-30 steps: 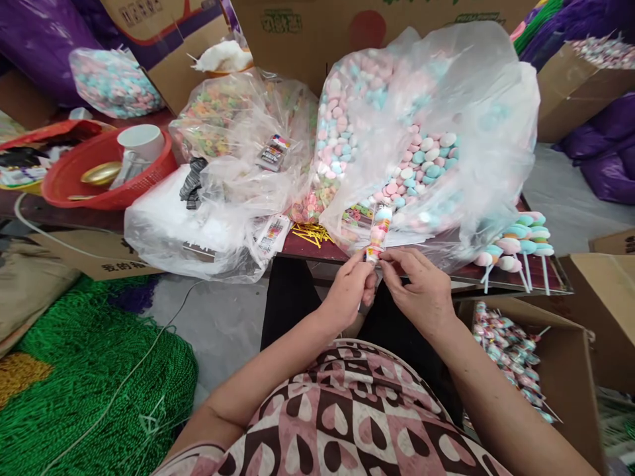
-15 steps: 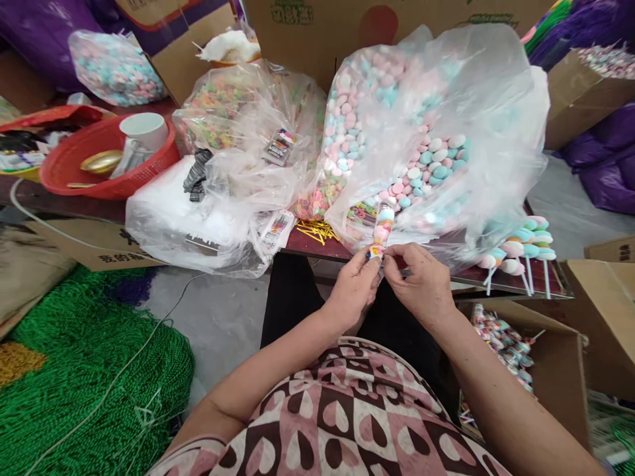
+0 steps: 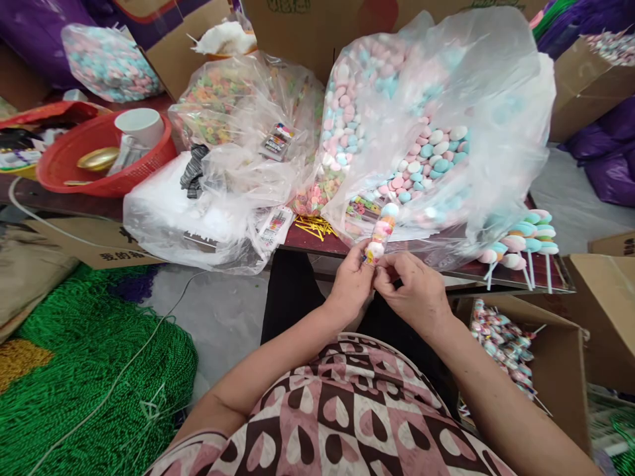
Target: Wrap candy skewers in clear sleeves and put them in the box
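Observation:
A wrapped candy stick (image 3: 381, 231) of pink, white and blue pieces points up and away in front of my body. My left hand (image 3: 351, 284) is closed round its lower end. The fingers of my right hand (image 3: 409, 284) are pinched at the base of the wrapper, touching beside the left fingertips; what exactly they grip is too small to tell. Just beyond the stick is a large clear bag of pink, white and blue candies (image 3: 439, 155). Short yellow ties (image 3: 315, 227) lie on the table edge left of my hands.
Candy sticks (image 3: 526, 241) rest at the table's right corner, above a cardboard box of wrapped candies (image 3: 558, 370). A clear bag of rings (image 3: 218, 99), white plastic bags (image 3: 163, 211) and a red basket (image 3: 161, 155) stand left. Green strands (image 3: 99, 370) cover the lower left.
Both hands have drawn slightly toward my body with the candy stick. The wrapper's top no longer stands out above the candy. The right fingers have shifted to the base of the stick.

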Demonstrator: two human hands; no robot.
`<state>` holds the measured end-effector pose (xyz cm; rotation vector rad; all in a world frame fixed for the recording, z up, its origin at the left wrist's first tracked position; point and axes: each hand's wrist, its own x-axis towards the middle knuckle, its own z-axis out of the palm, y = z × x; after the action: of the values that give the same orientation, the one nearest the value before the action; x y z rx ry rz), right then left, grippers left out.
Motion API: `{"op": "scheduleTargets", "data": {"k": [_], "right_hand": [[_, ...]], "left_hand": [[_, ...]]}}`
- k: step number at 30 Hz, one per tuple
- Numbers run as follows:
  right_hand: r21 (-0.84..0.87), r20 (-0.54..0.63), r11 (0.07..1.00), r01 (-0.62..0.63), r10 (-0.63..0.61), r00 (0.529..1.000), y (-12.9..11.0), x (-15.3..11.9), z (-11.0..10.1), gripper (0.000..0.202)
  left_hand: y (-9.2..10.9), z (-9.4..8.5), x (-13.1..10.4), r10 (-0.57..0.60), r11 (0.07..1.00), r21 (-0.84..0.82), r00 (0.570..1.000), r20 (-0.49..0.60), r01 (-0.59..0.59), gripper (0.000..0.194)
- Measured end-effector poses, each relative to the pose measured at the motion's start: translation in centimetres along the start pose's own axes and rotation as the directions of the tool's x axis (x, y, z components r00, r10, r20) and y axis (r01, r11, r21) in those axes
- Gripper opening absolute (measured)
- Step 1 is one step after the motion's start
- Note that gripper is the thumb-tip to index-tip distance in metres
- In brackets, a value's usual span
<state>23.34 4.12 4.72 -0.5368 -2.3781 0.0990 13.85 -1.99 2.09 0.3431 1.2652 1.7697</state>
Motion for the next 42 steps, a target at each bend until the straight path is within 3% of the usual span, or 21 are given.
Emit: {"op": "scheduleTargets", "data": {"k": [4, 7, 8, 10, 13, 16, 20, 23, 27, 31, 34, 36, 38, 42], "right_hand": [[0.055, 0.013, 0.998, -0.043, 0.042, 0.999, -1.7, -0.2, 0.5, 0.011], [0.256, 0.074, 0.942, -0.216, 0.204, 0.976, -2.3, -0.7, 0.4, 0.011], [0.355, 0.113, 0.880, -0.316, 0.295, 0.949, -2.3, -1.0, 0.3, 0.010], [0.541, 0.258, 0.658, -0.524, 0.463, 0.848, -2.4, -1.5, -0.1, 0.013], [0.659, 0.531, 0.296, -0.691, 0.467, 0.707, -2.7, -2.0, -0.2, 0.022], [0.684, 0.630, 0.110, -0.721, 0.407, 0.661, -3.2, -2.4, 0.3, 0.024], [0.716, 0.620, -0.006, -0.698, 0.465, 0.632, -3.9, -2.8, 0.7, 0.023], [0.723, 0.606, -0.024, -0.691, 0.502, 0.617, -4.2, -3.2, 0.5, 0.024], [0.737, 0.514, 0.080, -0.671, 0.579, 0.633, -4.1, -3.6, 0.2, 0.022], [0.731, 0.429, 0.210, -0.650, 0.599, 0.676, -4.0, -4.0, 0.6, 0.024], [0.717, 0.389, 0.291, -0.633, 0.586, 0.711, -4.0, -4.1, 0.9, 0.026], [0.713, 0.370, 0.326, -0.621, 0.577, 0.728, -3.9, -4.0, 1.0, 0.026], [0.723, 0.355, 0.338, -0.602, 0.566, 0.744, -3.7, -3.9, 1.0, 0.024], [0.756, 0.336, 0.342, -0.558, 0.529, 0.779, -3.4, -3.8, 0.5, 0.018]], "left_hand": [[-1.0, -0.8, 0.9, 0.058, 0.994, -0.100, 0.989, 0.137, -0.044, 0.018], [-1.0, -1.2, 1.0, 0.073, 0.992, -0.114, 0.985, 0.159, -0.055, 0.020], [-0.8, -1.3, 0.9, 0.101, 0.992, -0.094, 0.984, 0.148, -0.088, 0.023], [-0.1, -1.4, 0.5, 0.154, 0.987, -0.057, 0.978, 0.137, -0.148, 0.034], [1.1, -1.3, -0.3, 0.111, 0.993, 0.009, 0.980, 0.166, -0.114, 0.047], [2.0, -1.0, -0.9, 0.072, 0.990, 0.110, 0.986, 0.151, -0.089, 0.047], [2.3, -1.1, -1.0, 0.082, 0.957, 0.261, 0.979, 0.187, -0.130, 0.039], [2.4, -1.2, -0.7, 0.097, 0.874, 0.454, 0.978, 0.184, -0.172, 0.030], [2.8, -1.4, -0.4, 0.287, 0.556, 0.753, 0.932, 0.222, -0.351, 0.024], [3.2, -1.4, -0.7, 0.392, 0.271, 0.836, 0.848, 0.356, -0.476, 0.024], [3.1, -1.3, -1.1, 0.405, 0.145, 0.833, 0.800, 0.443, -0.534, 0.023], [3.1, -1.2, -1.4, 0.393, 0.153, 0.824, 0.799, 0.455, -0.545, 0.022], [3.3, -1.3, -1.6, 0.359, 0.264, 0.802, 0.826, 0.434, -0.536, 0.021], [5.1, -2.1, -1.9, 0.146, 0.714, 0.584, 0.898, 0.415, -0.387, 0.018]]}}
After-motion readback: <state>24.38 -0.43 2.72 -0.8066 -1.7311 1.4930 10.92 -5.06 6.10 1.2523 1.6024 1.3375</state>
